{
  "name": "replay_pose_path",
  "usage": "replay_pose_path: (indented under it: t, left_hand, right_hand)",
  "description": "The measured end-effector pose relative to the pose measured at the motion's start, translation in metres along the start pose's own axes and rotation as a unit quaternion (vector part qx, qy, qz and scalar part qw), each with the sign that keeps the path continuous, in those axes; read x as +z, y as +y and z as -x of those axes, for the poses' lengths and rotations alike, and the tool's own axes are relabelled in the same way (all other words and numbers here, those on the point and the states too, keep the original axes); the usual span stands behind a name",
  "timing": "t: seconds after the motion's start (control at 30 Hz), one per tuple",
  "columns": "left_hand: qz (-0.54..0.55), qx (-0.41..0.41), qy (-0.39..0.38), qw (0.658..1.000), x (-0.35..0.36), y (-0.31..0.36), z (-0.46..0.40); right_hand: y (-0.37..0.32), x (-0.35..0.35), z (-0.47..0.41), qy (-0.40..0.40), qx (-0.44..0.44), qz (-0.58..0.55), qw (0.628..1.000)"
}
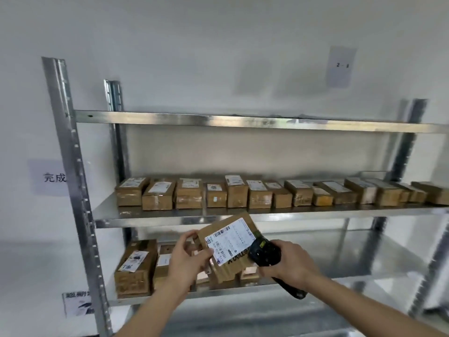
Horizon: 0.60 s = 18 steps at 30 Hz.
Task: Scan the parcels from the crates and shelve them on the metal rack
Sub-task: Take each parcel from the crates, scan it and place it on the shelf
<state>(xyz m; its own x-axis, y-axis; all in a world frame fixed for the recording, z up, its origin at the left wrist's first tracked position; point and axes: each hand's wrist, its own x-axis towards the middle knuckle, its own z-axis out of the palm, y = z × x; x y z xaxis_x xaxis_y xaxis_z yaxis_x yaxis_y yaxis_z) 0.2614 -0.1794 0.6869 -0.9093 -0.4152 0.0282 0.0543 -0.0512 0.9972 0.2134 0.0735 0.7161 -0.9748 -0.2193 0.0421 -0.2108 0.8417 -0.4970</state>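
With the left hand (pixel 187 257) gripping the parcel (pixel 228 246) by its left edge before the rack (pixel 218 216), the right hand (pixel 289 262), clutching the scanner (pixel 263 251), should aim squarely at the label (pixel 229 240) beside the thumb.

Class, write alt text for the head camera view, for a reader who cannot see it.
A person's left hand holds a labelled cardboard parcel while the right hand aims a black handheld scanner at its label, in front of a metal rack. A row of parcels fills the middle shelf; a few more parcels sit below.
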Motion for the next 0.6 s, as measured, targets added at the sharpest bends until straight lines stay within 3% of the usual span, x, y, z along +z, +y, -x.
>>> replay_pose_path:
  t: [0.3,0.6]
  left_hand:
    - [-0.091,0.026,-0.011,0.995,0.155,-0.015,0.031]
    - [-0.106,0.024,-0.038,0.993,0.223,-0.02,0.038]
  right_hand:
    - [0.132,-0.072,0.03,0.013,0.064,0.136,0.989]
    - [0.188,-0.095,0.041,0.008,0.105,0.143,0.984]
